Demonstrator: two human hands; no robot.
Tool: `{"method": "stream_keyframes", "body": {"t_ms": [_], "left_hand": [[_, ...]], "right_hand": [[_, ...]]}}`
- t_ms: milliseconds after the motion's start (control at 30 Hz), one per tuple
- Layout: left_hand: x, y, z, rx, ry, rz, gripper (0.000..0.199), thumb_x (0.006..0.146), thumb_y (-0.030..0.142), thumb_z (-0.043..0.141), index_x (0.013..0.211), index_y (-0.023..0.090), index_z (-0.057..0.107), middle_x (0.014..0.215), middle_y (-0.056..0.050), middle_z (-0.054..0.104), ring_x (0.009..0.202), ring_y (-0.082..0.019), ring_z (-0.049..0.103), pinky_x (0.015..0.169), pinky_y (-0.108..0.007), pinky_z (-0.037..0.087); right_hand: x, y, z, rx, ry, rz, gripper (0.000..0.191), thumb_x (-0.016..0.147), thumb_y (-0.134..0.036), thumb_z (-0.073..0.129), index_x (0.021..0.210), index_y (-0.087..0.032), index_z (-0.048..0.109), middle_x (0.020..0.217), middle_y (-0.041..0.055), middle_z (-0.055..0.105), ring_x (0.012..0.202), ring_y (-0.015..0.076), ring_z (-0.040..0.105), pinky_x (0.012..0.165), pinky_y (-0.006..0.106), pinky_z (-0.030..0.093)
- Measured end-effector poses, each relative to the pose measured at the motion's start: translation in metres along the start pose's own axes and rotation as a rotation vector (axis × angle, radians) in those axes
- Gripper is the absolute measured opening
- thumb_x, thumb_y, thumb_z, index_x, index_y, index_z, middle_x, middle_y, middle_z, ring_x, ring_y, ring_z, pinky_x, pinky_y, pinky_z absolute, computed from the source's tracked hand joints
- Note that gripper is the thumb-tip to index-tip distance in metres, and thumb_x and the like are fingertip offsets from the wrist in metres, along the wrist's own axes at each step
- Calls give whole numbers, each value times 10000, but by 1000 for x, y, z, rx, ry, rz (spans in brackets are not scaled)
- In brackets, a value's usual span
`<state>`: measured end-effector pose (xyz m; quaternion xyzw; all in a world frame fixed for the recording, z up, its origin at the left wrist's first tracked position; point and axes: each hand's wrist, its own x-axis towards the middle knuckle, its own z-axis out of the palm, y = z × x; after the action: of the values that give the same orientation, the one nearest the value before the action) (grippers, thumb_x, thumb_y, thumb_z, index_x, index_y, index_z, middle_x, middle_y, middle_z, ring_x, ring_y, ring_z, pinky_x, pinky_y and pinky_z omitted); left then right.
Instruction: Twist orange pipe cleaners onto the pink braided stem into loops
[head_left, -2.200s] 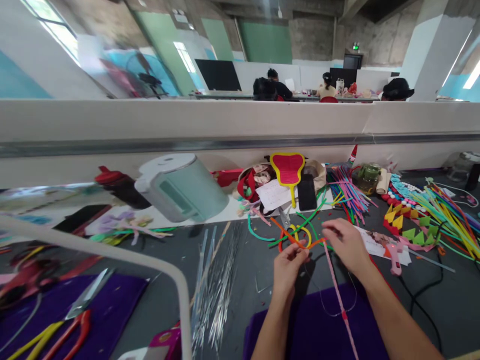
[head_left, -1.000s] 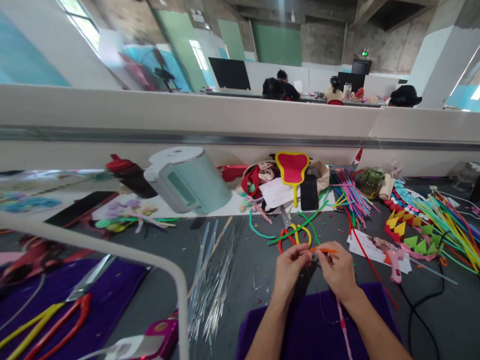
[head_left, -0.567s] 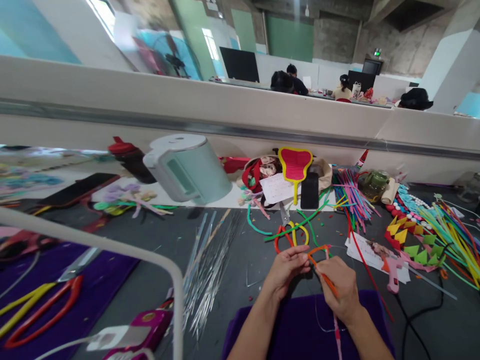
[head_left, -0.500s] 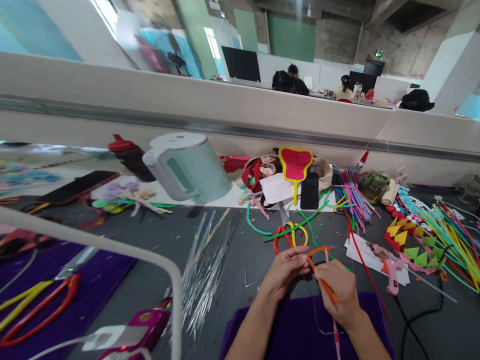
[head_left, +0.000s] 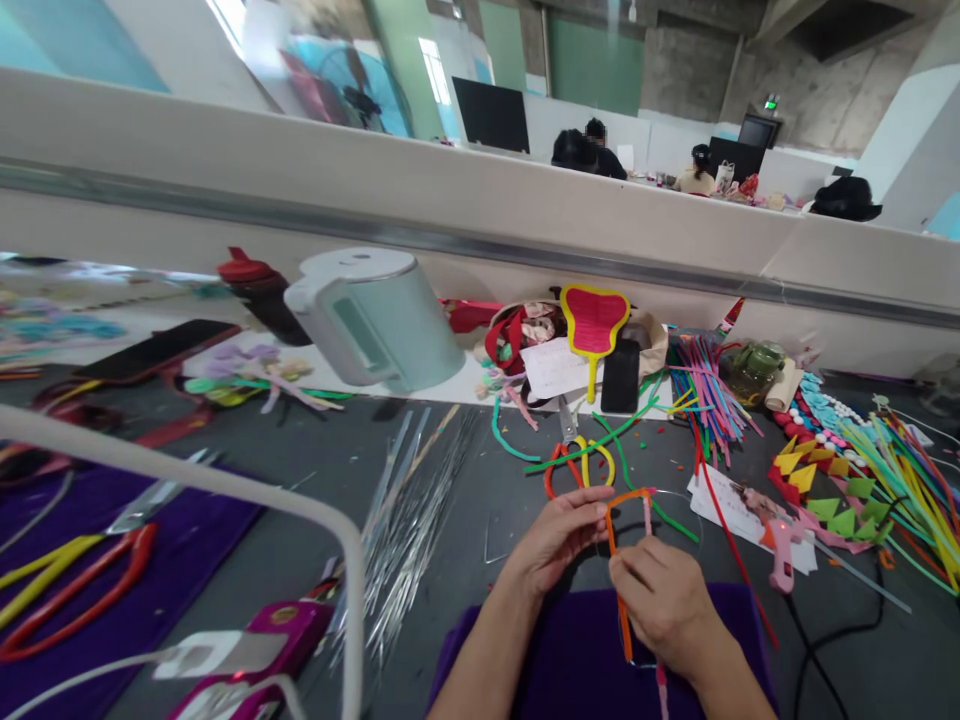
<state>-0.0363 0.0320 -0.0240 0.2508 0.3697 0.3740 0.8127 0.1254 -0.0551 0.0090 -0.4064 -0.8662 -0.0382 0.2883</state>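
My left hand (head_left: 559, 540) pinches the upper left corner of a bent orange pipe cleaner (head_left: 610, 528). My right hand (head_left: 660, 600) is closed round its lower length, which runs down past the fingers. The orange strip lies along a thin bent wire, part of which shows as a loop beyond the right hand. A pink strip (head_left: 648, 512) hangs from the orange piece's top right end, passes behind the right hand and shows again below it. Just beyond my hands lie scissors (head_left: 600, 450) with red and yellow handles, and green pipe cleaners (head_left: 615, 437).
A purple cloth (head_left: 555, 660) lies beneath my hands. Left are silver wires (head_left: 420, 520), a kettle (head_left: 382, 320) and a white curved bar (head_left: 330, 505). A pink glue gun (head_left: 784, 550) with a black cord, a red pipe cleaner and bundled pipe cleaners (head_left: 709, 390) are to the right.
My right hand has shifted slightly left and down along the orange pipe cleaner. The orange length now hangs more upright, its lower end showing below the fingers. The view has tilted slightly.
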Motion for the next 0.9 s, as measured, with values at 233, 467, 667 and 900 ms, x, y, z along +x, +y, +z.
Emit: {"method": "stream_keyframes", "body": {"t_ms": [233,467,667,900], "left_hand": [[-1,-2,7,62,48,22,417,579,149,813,974,102,689,762,-78,719,643,-147,659,667,-268,519],[-4,1,12,72,66,67,410,544,160,827,929,96,700,654,-42,682,542,-115,607,627,-267,511],[-10,5,17,112,75,92,393,531,149,811,906,106,702,612,-14,656,527,-107,588,632,-269,498],[-8,1,22,342,135,319,314,548,143,715,860,119,688,580,-6,633,517,-120,559,567,-239,452]], "right_hand": [[-6,-1,-3,-65,-95,-32,223,896,-99,473,1071,-144,603,869,96,658,772,203,581,655,317,470],[16,15,-30,-32,14,150,340,907,-119,428,1208,-211,557,1061,100,648,954,223,551,820,377,450],[59,43,-26,-31,-251,330,114,882,-220,550,908,-229,660,869,42,684,849,203,562,730,330,378],[63,48,-18,-50,-358,330,136,883,-205,538,785,-213,631,768,20,672,772,180,563,684,294,308]]}}
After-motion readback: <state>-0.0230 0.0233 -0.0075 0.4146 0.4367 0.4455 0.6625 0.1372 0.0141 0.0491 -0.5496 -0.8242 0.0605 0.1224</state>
